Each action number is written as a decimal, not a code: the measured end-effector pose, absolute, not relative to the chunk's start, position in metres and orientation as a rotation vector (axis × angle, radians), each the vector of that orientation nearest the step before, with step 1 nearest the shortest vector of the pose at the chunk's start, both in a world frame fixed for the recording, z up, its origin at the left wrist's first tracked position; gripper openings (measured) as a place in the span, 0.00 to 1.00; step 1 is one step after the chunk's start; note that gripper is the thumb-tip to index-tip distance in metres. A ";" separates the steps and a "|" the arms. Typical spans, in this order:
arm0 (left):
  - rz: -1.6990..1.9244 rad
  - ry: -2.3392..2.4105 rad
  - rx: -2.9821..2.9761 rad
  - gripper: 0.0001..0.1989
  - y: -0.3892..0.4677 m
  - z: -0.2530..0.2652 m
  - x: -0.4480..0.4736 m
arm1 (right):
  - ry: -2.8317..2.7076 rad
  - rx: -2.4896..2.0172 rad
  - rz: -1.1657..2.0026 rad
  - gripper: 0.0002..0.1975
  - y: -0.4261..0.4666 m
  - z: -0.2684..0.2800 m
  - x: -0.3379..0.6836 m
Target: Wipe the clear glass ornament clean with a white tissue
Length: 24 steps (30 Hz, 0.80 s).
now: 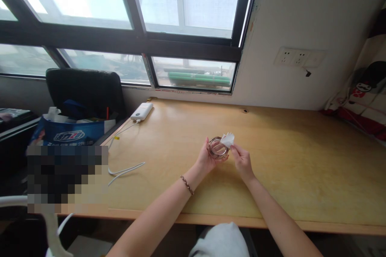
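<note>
Above the middle of the wooden table, my left hand [206, 160] is closed around a round, clear glass dish [217, 156] with a brownish tint. It looks like an ashtray, though its exact kind is hard to make out. A crumpled white tissue [228, 139] is pinched between the fingertips of my right hand [243, 163]. The tissue overlaps the dish's right upper rim. A dark braided bracelet [187, 185] circles my left wrist.
The wooden table [301, 168] stretches below a window. A white power bank [142, 111] with a white cable [126, 169] lies at its left. Beyond the left edge stand a black chair [86, 88] and a blue bag [69, 130]. Sockets [292, 57] are on the wall.
</note>
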<state>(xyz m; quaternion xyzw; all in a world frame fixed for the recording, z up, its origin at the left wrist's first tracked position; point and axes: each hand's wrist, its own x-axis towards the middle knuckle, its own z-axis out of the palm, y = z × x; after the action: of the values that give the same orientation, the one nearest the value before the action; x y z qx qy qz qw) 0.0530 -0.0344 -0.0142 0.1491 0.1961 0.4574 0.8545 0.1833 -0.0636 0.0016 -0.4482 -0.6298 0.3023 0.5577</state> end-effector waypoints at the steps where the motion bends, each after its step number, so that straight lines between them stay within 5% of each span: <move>1: 0.957 0.406 0.318 0.23 -0.034 -0.015 0.053 | -1.425 -1.053 0.777 0.15 -0.062 -0.001 0.184; 7: 0.944 0.413 0.320 0.25 -0.034 -0.015 0.052 | -1.272 -1.024 0.874 0.15 -0.056 -0.010 0.186; 16: 0.918 0.446 0.388 0.18 -0.045 -0.021 0.065 | -1.874 -0.915 0.328 0.14 -0.071 0.007 0.185; 24: 0.941 0.388 0.337 0.21 -0.046 -0.008 0.060 | -1.676 -1.054 0.302 0.12 -0.068 -0.002 0.189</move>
<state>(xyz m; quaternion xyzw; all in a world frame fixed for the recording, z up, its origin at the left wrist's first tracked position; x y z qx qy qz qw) 0.0598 -0.0456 -0.0082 0.1603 0.1849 0.4482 0.8598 0.1886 -0.0682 -0.0021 -0.4431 -0.7047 0.1270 0.5394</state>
